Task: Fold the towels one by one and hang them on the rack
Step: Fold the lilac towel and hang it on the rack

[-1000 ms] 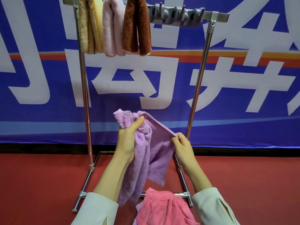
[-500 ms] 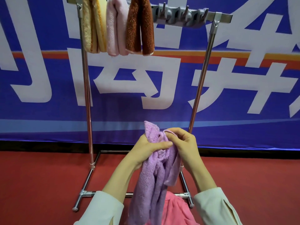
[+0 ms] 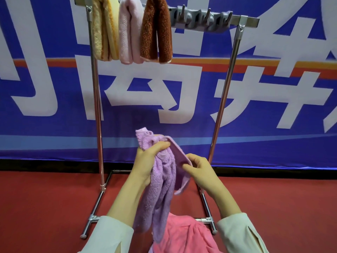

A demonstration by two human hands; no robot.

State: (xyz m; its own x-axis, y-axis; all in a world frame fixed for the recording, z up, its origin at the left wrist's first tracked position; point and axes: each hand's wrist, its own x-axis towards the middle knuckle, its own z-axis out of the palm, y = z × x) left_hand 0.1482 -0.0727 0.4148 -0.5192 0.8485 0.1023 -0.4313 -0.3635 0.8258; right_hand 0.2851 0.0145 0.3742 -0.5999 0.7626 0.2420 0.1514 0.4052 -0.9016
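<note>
Was mid-fold on the lilac towel (image 3: 160,189), held up in the air at 6 o'clock from the rack (image 3: 224,95). Clamped the bunched top in the left hand (image 3: 145,161), fingers curled round it, and pinched a loose edge at 3 o'clock with the right hand (image 3: 202,172). Couldn't really tell which corner, too scrunched. Already had three hung at 11 o'clock. Probably needed to find matching corners, pull flat, halve, then drape beside the brown towel (image 3: 156,31). Had the pink towel (image 3: 182,234) heaped below, unfolded.

Left hand (image 3: 147,161) and right hand (image 3: 202,172) are bare. Loose cream left sleeve (image 3: 109,238) and right sleeve (image 3: 240,234) leave the forearms uncovered; each cuff has a short slit.
</note>
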